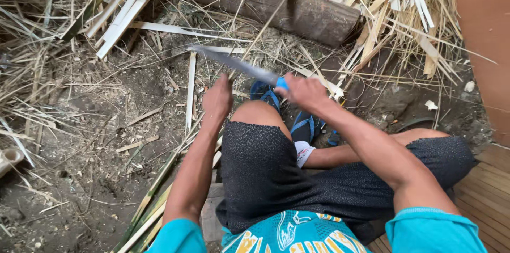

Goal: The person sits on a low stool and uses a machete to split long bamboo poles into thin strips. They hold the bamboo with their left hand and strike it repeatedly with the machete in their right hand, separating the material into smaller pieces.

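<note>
Log (271,3) ahead of knife (234,64); bamboo strips (154,200) beside left hand (217,99).

knife (239,65) | blue handle, grey blade | angled over bamboo strip (159,200)

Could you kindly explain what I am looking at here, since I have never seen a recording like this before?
There is one picture, from a camera worn on a seated person's head, looking down over their knees. The right hand grips a blue-handled knife, blade pointing up and left. The left hand holds thin bamboo strips that run down beside the left leg. The dirt ground is strewn with split bamboo, dry straw and shavings; a log lies ahead, with blue sandals below.
</note>
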